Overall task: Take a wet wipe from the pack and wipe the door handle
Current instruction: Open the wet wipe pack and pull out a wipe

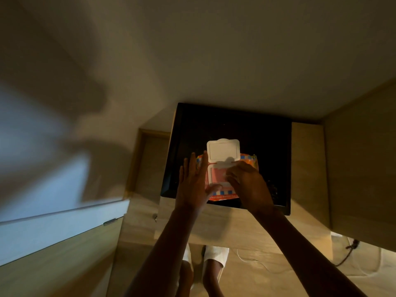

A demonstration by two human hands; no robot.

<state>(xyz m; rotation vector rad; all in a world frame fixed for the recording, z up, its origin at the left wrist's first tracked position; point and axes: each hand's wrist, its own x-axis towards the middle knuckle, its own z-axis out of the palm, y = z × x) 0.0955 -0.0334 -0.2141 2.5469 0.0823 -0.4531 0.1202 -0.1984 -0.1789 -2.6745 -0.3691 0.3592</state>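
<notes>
An orange wet wipe pack (pixel 246 159) with blue-and-white checked edges lies on a black surface (pixel 235 125). Its white plastic lid (pixel 222 150) is flipped up and stands open. My left hand (pixel 194 183) rests flat against the pack's left side, fingers extended, thumb on the front edge. My right hand (pixel 249 185) covers the pack's right half, its fingertips pinched at the opening where a bit of white wipe (pixel 224 165) shows. The door handle cannot be identified with certainty in this view.
The black surface tops a light wooden cabinet (pixel 225 228) against a beige wall. A small round knob (pixel 154 217) sits at the cabinet's left. A blurred door or panel (pixel 53 228) fills the left. Cables (pixel 351 251) lie on the floor at the right.
</notes>
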